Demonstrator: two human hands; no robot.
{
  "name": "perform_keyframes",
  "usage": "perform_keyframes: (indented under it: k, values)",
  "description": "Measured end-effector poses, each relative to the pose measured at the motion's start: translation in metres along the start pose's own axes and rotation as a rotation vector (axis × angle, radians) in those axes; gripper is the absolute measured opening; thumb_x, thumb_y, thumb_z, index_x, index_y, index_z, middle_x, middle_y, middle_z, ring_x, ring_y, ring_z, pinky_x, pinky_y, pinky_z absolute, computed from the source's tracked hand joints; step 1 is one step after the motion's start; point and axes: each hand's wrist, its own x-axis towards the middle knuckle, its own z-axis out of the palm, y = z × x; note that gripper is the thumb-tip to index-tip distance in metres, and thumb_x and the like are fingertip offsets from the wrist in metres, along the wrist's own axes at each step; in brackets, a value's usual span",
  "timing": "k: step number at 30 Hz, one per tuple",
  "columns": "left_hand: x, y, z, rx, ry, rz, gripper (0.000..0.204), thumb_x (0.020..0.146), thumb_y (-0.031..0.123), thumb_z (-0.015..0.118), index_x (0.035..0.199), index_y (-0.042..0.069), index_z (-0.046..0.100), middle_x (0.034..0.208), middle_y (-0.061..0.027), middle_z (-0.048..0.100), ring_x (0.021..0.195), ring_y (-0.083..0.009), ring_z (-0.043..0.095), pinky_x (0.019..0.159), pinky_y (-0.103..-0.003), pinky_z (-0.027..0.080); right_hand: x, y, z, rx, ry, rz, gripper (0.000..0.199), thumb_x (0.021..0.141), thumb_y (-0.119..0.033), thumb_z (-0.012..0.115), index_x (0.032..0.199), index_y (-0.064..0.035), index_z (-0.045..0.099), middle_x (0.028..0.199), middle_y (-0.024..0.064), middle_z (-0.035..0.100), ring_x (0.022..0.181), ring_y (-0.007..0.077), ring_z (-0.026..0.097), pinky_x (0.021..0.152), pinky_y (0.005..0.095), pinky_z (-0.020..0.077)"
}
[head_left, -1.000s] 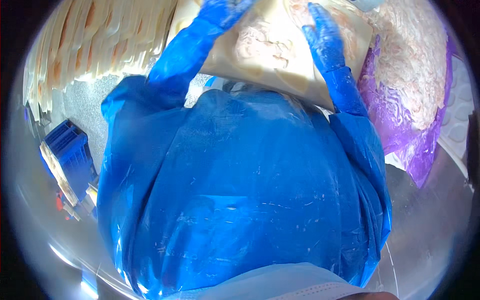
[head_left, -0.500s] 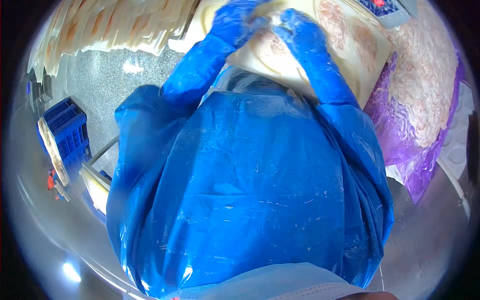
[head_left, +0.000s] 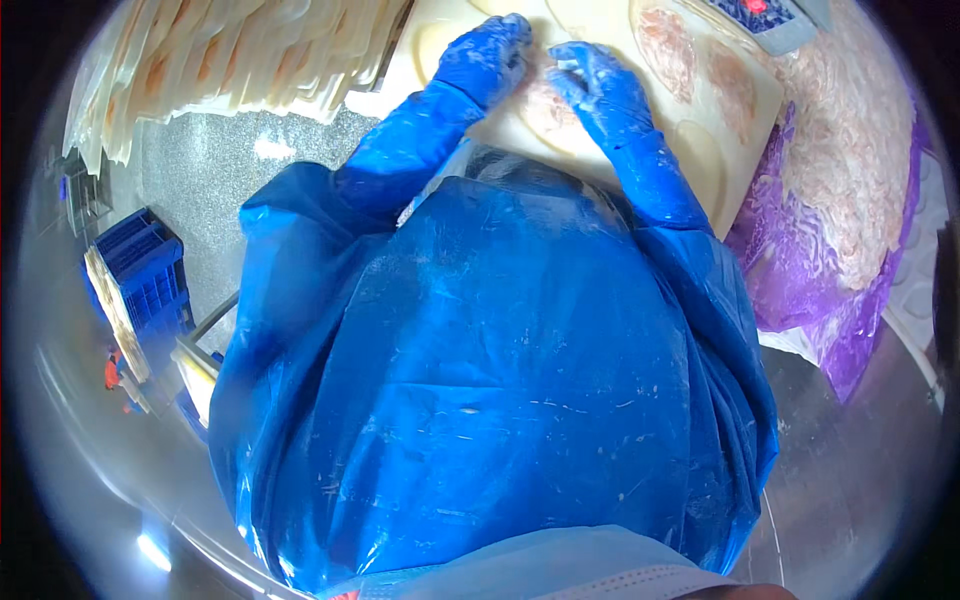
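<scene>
A white tray (head_left: 745, 165) with oval hollows lies in front of me, pale pink raw meat in several of them. Over its near part are both my blue-gloved hands, smeared with pale residue. My left hand (head_left: 492, 58) is closed, its fingers curled beside a hollow; what they hold, if anything, is hidden. Opposite it, my right hand (head_left: 597, 82) is also closed, fingers bent and thumb side facing the left hand. Between and just below them sits a portion of raw meat (head_left: 548, 108). Further right lie two more meat portions (head_left: 667, 62) in their hollows.
At the right, a large heap of pale raw meat (head_left: 850, 150) rests on purple plastic sheeting (head_left: 780, 270). A grey container with blue contents (head_left: 765, 20) stands at the tray's far right corner. Stacked whitish trays (head_left: 230, 60) fill the far left. A blue crate (head_left: 145, 265) is lower left.
My hands have come slightly nearer to me and a little apart. My left hand, blurred before at the tray's far side, is now lower. The meat between the hands shows more.
</scene>
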Motion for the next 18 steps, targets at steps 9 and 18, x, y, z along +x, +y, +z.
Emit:
perform_keyframes:
  k: [9, 18]
  values:
    - [0.027, 0.023, -0.063, -1.124, -0.208, -0.095, 0.021, 0.094, 0.012, 0.067, 0.113, 0.005, 0.064, 0.103, -0.0052, 0.067, 0.098, -0.0168, 0.063, 0.093, -0.032, 0.049, 0.02, -0.026, -0.01, 0.39, -0.141, 0.061, 0.056, 0.089, -0.025, 0.078, 0.133, 0.002, 0.057, 0.119, 0.0142, 0.068, 0.106, 0.0198, 0.065, 0.091, 0.0358, 0.0533]
    - [0.118, -0.046, 0.007, -0.588, 0.122, 0.205, 0.027, 0.093, 0.016, 0.065, 0.119, 0.008, 0.065, 0.112, -0.0083, 0.067, 0.105, -0.0223, 0.062, 0.097, -0.036, 0.048, 0.027, 0.07, -0.058, -0.214, 0.102, -0.161, 0.028, 0.093, -0.015, 0.067, 0.12, -0.0076, 0.068, 0.112, 0.0097, 0.073, 0.095, 0.0246, 0.071, 0.082, 0.0352, 0.0568]
